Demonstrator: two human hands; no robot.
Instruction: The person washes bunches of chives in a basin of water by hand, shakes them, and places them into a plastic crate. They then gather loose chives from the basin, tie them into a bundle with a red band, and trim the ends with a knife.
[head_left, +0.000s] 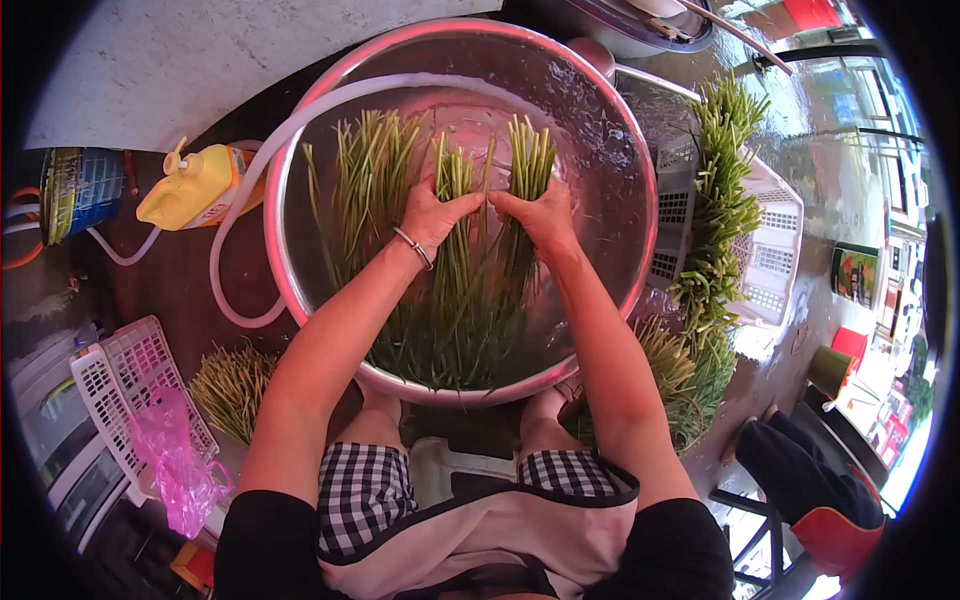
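Down in one big metal bowl [610,180] lie lots of long green stems [450,330], wet with water. Two hands are in the bowl, side by side and almost touching. The left hand [435,213] is closed around a bunch of the stems. The right hand [540,215] is closed around another bunch. One thin bracelet [413,248] sits on the left wrist. One white hose [300,118] bends over the rim into the bowl. One yellow bottle [195,185] lies just beside the bowl, on the left. There are two white baskets: one basket on the left [125,375] with one pink bag [178,465] on it, and one basket on the right [775,250] with a big heap of stems [718,215] on it. One small heap [232,385] lies near the left basket.
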